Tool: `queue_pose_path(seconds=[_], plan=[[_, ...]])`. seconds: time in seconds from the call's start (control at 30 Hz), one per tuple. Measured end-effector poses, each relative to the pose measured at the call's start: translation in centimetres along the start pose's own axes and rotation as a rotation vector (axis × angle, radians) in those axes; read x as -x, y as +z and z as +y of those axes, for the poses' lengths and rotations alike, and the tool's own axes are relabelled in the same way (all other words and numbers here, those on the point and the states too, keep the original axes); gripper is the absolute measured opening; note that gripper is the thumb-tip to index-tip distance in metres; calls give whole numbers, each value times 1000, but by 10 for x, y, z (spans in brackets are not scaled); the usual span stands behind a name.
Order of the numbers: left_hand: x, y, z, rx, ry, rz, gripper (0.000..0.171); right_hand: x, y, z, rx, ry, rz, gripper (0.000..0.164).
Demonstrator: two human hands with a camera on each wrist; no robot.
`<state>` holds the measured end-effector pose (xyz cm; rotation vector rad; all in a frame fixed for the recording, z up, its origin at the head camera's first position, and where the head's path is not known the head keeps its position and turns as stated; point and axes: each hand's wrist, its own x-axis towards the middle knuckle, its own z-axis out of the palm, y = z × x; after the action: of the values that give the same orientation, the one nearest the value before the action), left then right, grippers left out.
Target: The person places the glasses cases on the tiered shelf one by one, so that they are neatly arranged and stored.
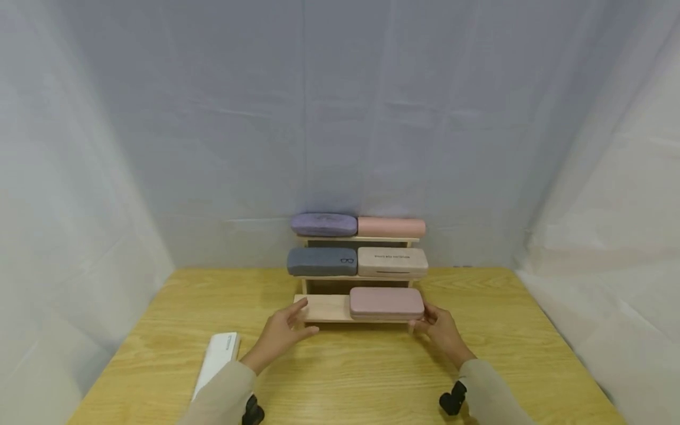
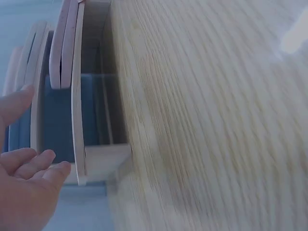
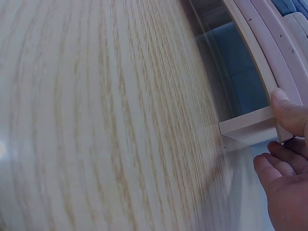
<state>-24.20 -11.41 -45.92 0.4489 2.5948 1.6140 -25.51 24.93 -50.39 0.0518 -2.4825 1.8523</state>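
Observation:
A three-tier wooden rack [image 1: 323, 308] stands at the back of the table, bearing several glasses cases. On its lowest tier, a pink glasses case [image 1: 386, 303] lies at the right; the left part is bare wood. My right hand [image 1: 442, 334] holds the right end of that tier, thumb on the front edge and fingers curled at the end, close to the pink case. At the tier's left end is my left hand [image 1: 280, 334], thumb and fingers spread apart around the corner. In the left wrist view its fingers [image 2: 36, 166] hold nothing.
A white glasses case [image 1: 216, 358] lies on the wooden table [image 1: 361, 378] by my left forearm. Blue [image 1: 321, 261] and cream [image 1: 392, 262] cases fill the middle tier; purple [image 1: 324, 224] and salmon [image 1: 391, 226] ones the top. Pale sheeting [image 1: 340, 118] hangs behind and at both sides.

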Motion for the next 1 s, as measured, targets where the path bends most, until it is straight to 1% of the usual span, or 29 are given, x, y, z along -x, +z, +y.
queue_pose_path(seconds=[0.27, 0.33, 0.47, 0.53, 0.6, 0.7, 0.73, 0.83, 0.93, 1.0], plan=[[34, -45, -10, -115, -93, 38, 79, 1, 0, 1, -14, 9, 3, 67], [44, -55, -13, -148, -96, 48, 80, 0, 0, 1, -10, 6, 0, 67], [62, -71, -22, -223, -65, 91, 81, 0, -1, 1, -8, 0, 0, 67], [70, -77, -27, -258, -76, 111, 81, 0, -1, 1, -7, -1, 1, 67], [78, -82, -33, -280, -113, 121, 81, -1, -1, 2, -6, 2, 3, 67], [90, -88, -41, -311, -213, 132, 84, 0, -1, 2, 7, 2, 3, 67], [93, -89, -43, -300, -252, 140, 86, 0, -1, 1, 14, 0, 3, 67], [102, -92, -51, -303, -332, 162, 93, 0, -2, 1, 27, -7, 2, 67], [108, -94, -56, -329, -374, 151, 103, 1, -2, 0, 28, -11, -3, 67], [110, -94, -58, -369, -375, 133, 107, 1, -2, 1, 22, -9, -5, 67]])
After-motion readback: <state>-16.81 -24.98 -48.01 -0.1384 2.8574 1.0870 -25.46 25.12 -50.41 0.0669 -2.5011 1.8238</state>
